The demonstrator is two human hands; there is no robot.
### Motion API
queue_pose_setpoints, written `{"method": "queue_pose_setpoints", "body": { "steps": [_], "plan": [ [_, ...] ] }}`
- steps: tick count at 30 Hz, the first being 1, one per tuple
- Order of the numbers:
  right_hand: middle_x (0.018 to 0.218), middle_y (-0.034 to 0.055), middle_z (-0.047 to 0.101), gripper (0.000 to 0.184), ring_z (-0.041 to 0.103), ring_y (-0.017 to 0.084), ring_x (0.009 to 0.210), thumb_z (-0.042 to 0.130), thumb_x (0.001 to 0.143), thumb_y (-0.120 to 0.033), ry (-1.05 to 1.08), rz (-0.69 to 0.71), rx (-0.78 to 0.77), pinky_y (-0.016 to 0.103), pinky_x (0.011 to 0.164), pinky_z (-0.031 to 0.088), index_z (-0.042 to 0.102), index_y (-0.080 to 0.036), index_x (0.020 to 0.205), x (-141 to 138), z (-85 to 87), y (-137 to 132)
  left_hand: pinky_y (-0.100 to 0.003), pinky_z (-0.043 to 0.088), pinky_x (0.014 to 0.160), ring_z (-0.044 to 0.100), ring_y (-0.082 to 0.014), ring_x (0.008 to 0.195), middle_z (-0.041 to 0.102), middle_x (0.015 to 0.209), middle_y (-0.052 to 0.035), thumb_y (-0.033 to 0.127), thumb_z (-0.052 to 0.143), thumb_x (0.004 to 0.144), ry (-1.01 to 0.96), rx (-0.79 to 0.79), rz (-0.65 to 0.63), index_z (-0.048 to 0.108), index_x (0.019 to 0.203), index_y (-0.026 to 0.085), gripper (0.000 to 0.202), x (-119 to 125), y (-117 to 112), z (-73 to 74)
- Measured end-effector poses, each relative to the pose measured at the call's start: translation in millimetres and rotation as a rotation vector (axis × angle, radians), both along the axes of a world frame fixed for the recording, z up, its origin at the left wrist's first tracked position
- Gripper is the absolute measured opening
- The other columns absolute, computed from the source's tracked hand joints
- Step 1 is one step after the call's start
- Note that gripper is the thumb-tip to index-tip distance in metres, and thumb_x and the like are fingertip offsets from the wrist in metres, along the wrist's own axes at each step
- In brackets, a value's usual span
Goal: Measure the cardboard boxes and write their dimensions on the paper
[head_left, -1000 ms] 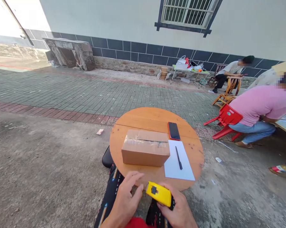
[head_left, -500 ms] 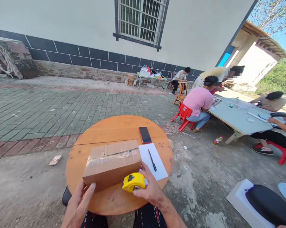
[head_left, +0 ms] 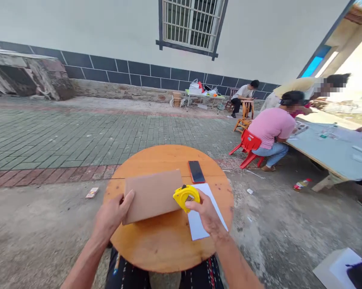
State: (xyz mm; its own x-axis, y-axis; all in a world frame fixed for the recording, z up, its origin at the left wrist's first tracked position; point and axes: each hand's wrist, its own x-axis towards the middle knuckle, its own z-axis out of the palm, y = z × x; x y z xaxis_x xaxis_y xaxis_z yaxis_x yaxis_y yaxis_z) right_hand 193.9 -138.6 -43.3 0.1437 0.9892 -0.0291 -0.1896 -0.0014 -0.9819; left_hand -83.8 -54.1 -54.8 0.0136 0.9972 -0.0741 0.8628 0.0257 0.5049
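Note:
A brown cardboard box [head_left: 153, 196] is tilted over the round wooden table [head_left: 157, 251], one broad plain side facing me. My left hand [head_left: 116, 210] grips its left end, thumb on the near face and fingers behind. In my right hand [head_left: 203, 208] is a yellow tape measure [head_left: 187, 197], held at the box's right end; whether they touch I cannot tell. White paper [head_left: 198, 228] lies partly under my right hand. The pen is hidden. Beyond the paper lies a dark phone [head_left: 196, 171] with an orange-red edge.
At right, a person in a pink shirt [head_left: 271, 126] sits on a red chair [head_left: 249, 140] by a pale-topped table [head_left: 334, 148]. Another person leans over it. A bottle [head_left: 302, 184] lies on the ground. A white box [head_left: 334, 265] stands at lower right.
The box has been tilted, so its taped top no longer shows. My left hand has moved up to grip its left end. The tape measure has risen with my right hand. The view has turned left.

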Motion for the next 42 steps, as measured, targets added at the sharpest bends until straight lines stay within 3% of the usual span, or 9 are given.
{"method": "queue_pose_setpoints", "body": {
  "steps": [6, 10, 12, 15, 18, 27, 30, 36, 42],
  "plan": [
    [0.094, 0.0043, 0.073, 0.039, 0.063, 0.020, 0.083, 0.078, 0.068, -0.032, -0.025, -0.101, 0.030, 0.032, 0.074, 0.051, 0.070, -0.018, 0.103, 2, -1.0, 16, -0.026, 0.033, 0.057, 0.059, -0.0203, 0.066, 0.064, 0.067, -0.0052, 0.058, 0.038, 0.088, -0.049, 0.000, 0.019, 0.059, 0.068, 0.017, 0.050, 8, 30, -2.7],
    [0.096, 0.0059, 0.073, 0.044, 0.065, 0.021, 0.084, 0.081, 0.066, -0.034, -0.087, -0.100, 0.057, 0.033, 0.075, 0.054, 0.069, -0.018, 0.106, -2, -0.1, 5, -0.028, 0.041, 0.072, 0.059, -0.0201, 0.081, 0.066, 0.091, -0.0064, 0.053, 0.041, 0.089, -0.215, 0.194, 0.074, 0.063, 0.108, 0.016, 0.048, 15, 9, 2.6],
    [0.095, 0.0053, 0.074, 0.043, 0.066, 0.021, 0.083, 0.081, 0.068, -0.033, -0.150, -0.059, 0.073, 0.032, 0.075, 0.055, 0.068, -0.019, 0.106, -7, -0.8, 0, -0.028, 0.043, 0.072, 0.058, -0.0181, 0.076, 0.065, 0.084, -0.0047, 0.051, 0.045, 0.087, -0.437, 0.200, -0.010, 0.066, 0.104, 0.017, 0.044, 27, -9, 11.6],
    [0.097, 0.0056, 0.073, 0.041, 0.068, 0.022, 0.085, 0.079, 0.071, -0.033, -0.264, -0.008, 0.098, 0.032, 0.075, 0.057, 0.066, -0.020, 0.107, -15, -4.0, -8, -0.024, 0.039, 0.055, 0.051, -0.0131, 0.059, 0.060, 0.069, -0.0019, 0.056, 0.052, 0.081, -0.796, -0.151, -0.199, 0.066, 0.079, 0.016, 0.043, 46, -30, 24.7],
    [0.105, 0.0068, 0.072, 0.040, 0.069, 0.023, 0.092, 0.075, 0.075, -0.030, -0.436, 0.026, 0.159, 0.032, 0.082, 0.058, 0.065, -0.021, 0.113, -20, -6.8, -15, -0.021, 0.030, 0.046, 0.044, -0.0088, 0.049, 0.055, 0.059, 0.0010, 0.062, 0.058, 0.076, -0.980, -0.410, -0.250, 0.061, 0.071, 0.015, 0.047, 56, -37, 29.0],
    [0.112, 0.0082, 0.070, 0.032, 0.068, 0.024, 0.102, 0.064, 0.082, -0.023, -0.869, 0.007, 0.412, 0.035, 0.090, 0.057, 0.061, -0.022, 0.114, -24, -16.6, -36, -0.020, 0.028, 0.042, 0.043, -0.0063, 0.044, 0.048, 0.054, 0.0056, 0.057, 0.071, 0.067, -1.134, -0.642, -0.258, 0.052, 0.071, 0.017, 0.045, 42, -34, 22.3],
    [0.111, 0.0089, 0.071, 0.031, 0.069, 0.026, 0.100, 0.063, 0.084, -0.026, -0.920, -0.115, 0.415, 0.038, 0.088, 0.058, 0.059, -0.023, 0.115, -26, -35.6, -53, -0.020, 0.026, 0.041, 0.042, -0.0070, 0.045, 0.044, 0.056, 0.0058, 0.057, 0.067, 0.066, -1.147, -0.605, -0.205, 0.044, 0.068, 0.020, 0.043, 33, -18, 33.8],
    [0.109, 0.0125, 0.071, 0.044, 0.071, 0.030, 0.094, 0.066, 0.083, -0.029, -1.050, -0.302, 0.372, 0.040, 0.079, 0.060, 0.055, -0.022, 0.125, -47, -77.9, -85, -0.023, 0.032, 0.046, 0.045, -0.0092, 0.048, 0.050, 0.056, 0.0022, 0.050, 0.063, 0.066, -0.748, -0.398, -0.257, 0.050, 0.064, 0.018, 0.034, 23, 53, 55.5],
    [0.126, 0.0160, 0.063, 0.066, 0.065, 0.037, 0.108, 0.064, 0.082, -0.025, -1.146, -0.339, 0.440, 0.049, 0.086, 0.056, 0.042, -0.022, 0.144, -74, -64.8, -66, -0.024, 0.027, 0.051, 0.042, -0.0115, 0.053, 0.049, 0.053, 0.0031, 0.033, 0.060, 0.068, -0.425, -0.188, -0.350, 0.052, 0.056, 0.019, 0.021, 47, 112, 51.9]
  ]
}}
